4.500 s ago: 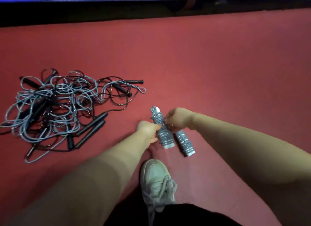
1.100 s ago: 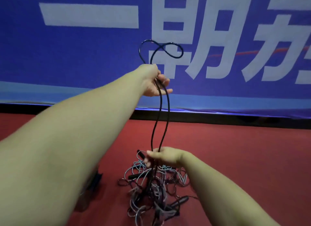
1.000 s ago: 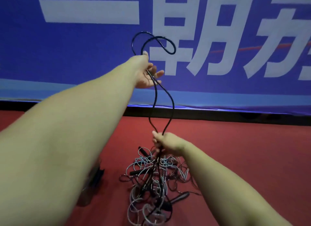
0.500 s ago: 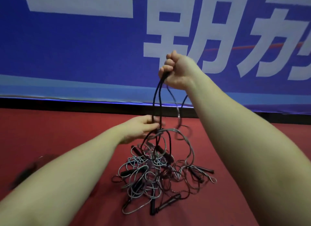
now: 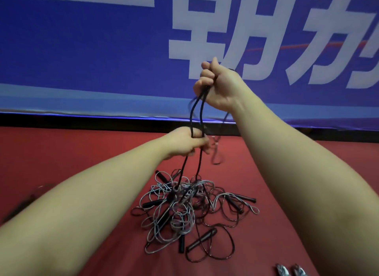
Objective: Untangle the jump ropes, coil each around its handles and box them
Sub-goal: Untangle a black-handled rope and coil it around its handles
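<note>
A tangled heap of grey and black jump ropes (image 5: pixel 184 212) with black handles lies on the red floor. Two strands of a black rope (image 5: pixel 196 111) rise from the heap. My right hand (image 5: pixel 215 84) grips them in a fist, held high in front of the blue banner. Lower down, my left hand (image 5: pixel 188 142) holds the same two strands just above the heap. A thin loop (image 5: pixel 216 150) dangles blurred beside my left hand. The coiled grey rope (image 5: pixel 289 271) on its handles shows at the bottom edge.
A blue banner (image 5: pixel 82 50) with large white characters stands behind the red floor (image 5: pixel 61 152), with a dark strip along its foot. A dark blurred object (image 5: pixel 24 201) lies on the floor at the left.
The coiled grey rope was put down. My hands traded places on the black rope: the right hand now holds it high and the left grips lower, pulled a little further up from the heap.
</note>
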`<action>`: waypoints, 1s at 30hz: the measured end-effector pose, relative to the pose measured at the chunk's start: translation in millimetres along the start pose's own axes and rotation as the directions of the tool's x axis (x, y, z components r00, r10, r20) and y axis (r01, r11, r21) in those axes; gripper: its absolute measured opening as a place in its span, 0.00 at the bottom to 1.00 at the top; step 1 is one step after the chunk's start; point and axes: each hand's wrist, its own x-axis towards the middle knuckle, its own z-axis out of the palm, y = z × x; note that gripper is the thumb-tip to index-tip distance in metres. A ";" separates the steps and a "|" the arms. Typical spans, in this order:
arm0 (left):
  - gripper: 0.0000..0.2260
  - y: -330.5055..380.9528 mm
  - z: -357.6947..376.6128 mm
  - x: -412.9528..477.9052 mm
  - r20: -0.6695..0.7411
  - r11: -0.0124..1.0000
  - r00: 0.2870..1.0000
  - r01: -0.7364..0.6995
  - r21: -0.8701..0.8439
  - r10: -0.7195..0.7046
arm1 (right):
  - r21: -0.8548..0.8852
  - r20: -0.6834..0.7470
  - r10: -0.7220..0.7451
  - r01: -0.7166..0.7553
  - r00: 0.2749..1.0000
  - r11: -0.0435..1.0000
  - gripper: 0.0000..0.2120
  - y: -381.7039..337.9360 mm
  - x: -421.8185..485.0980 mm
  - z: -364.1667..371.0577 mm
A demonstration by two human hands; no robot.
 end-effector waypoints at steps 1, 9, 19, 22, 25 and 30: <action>0.10 4.2 -1.4 3.5 -0.094 0.999 0.996 0.005 0.037 -0.001 | -0.135 -0.027 -0.019 0.015 0.999 0.991 0.19 -6.5 -1.5 -7.3; 0.13 85.8 -57.1 11.0 -0.444 0.964 0.889 -0.206 -0.169 0.112 | -0.792 0.093 0.388 -0.168 0.917 0.587 0.23 53.6 -35.3 -94.9; 0.17 54.6 -77.0 -0.7 -0.421 0.984 0.899 0.051 -0.169 -0.119 | -0.813 -0.043 -0.008 -0.031 0.999 0.582 0.09 101.9 -19.1 -75.4; 0.18 18.3 -79.9 -8.7 -0.368 0.977 0.909 0.146 -0.156 -0.195 | -0.654 -0.222 -0.210 0.014 0.952 0.756 0.10 72.4 -19.6 -70.0; 0.18 -14.5 -62.7 -11.1 -0.191 0.968 0.954 0.202 -0.150 -0.229 | -0.710 -0.135 -0.302 0.120 0.944 0.693 0.11 45.1 -15.3 -49.6; 0.14 -47.9 -6.4 -6.9 0.048 0.966 0.985 0.172 -0.193 -0.166 | -0.753 -0.018 -0.313 0.194 0.950 0.629 0.10 32.7 -2.5 -12.8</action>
